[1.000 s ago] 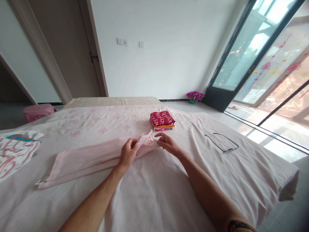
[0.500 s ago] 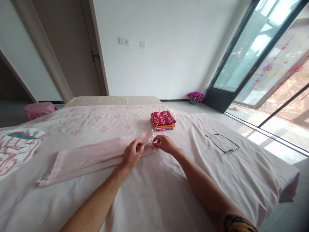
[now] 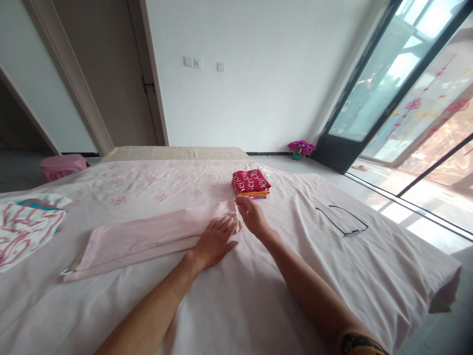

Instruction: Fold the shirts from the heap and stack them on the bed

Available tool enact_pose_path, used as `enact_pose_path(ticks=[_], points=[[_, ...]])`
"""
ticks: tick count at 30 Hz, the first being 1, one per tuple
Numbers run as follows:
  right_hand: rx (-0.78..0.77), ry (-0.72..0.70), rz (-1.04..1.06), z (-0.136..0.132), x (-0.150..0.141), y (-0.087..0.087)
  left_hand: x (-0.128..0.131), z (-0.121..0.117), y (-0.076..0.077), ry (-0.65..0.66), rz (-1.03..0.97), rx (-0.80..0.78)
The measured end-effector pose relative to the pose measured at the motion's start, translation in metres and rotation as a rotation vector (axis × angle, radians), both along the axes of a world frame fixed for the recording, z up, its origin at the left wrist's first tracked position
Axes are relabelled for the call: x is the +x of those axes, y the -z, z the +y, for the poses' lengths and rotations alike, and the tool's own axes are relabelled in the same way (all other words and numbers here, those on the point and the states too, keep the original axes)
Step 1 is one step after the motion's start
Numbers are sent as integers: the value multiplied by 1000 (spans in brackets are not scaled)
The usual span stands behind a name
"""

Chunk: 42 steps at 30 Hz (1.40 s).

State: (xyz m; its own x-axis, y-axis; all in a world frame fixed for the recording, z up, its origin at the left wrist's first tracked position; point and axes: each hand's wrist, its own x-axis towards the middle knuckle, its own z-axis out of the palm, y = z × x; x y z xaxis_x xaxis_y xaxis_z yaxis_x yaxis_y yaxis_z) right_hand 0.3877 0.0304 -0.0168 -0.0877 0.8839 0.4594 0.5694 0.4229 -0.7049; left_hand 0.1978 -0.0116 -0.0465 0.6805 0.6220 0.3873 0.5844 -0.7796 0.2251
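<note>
A pale pink garment, folded into a long strip, lies across the bed sheet in front of me; its exact kind does not show. My left hand rests flat on the strip's right end, palm down, fingers spread. At that same end, my right hand touches the garment's edge with its fingers mostly straight. A small white piece sticks out at the strip's left end. Just beyond my right hand sits a stack of folded cloths, red with white lettering on top and orange below.
Black-framed glasses lie on the sheet to the right. A white, red-patterned cloth is at the far left. Beyond the bed are a pink stool, purple flowers and a glass door.
My left hand has gone from pinching the garment's right end to lying flat on it. My right hand has let go of its pinch and straightened along the edge.
</note>
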Motion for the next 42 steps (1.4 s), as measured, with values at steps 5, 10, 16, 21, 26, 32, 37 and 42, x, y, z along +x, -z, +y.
enact_pose_path(ticks=[5,10,16,21,26,32,37,42], points=[[-101,-162,-304,-6,-41,4,-18,11,-5,-225,-219,-86],[-107,-51,-784,-7,-45,32,-57,18,8,-478,-85,24],[-171,24,-983,-4,-37,20,-112,16,8,-410,25,-70],[-101,110,-965,6,-67,10,-147,19,3,-527,99,-69],[-64,-44,-974,16,-80,27,-170,19,14,-521,205,-98],[-121,95,-961,22,-55,38,-229,12,22,-740,253,-82],[-170,127,-934,20,-51,36,-274,-2,19,-987,358,-94],[-184,132,-914,16,-54,33,-292,-13,7,-1159,367,-161]])
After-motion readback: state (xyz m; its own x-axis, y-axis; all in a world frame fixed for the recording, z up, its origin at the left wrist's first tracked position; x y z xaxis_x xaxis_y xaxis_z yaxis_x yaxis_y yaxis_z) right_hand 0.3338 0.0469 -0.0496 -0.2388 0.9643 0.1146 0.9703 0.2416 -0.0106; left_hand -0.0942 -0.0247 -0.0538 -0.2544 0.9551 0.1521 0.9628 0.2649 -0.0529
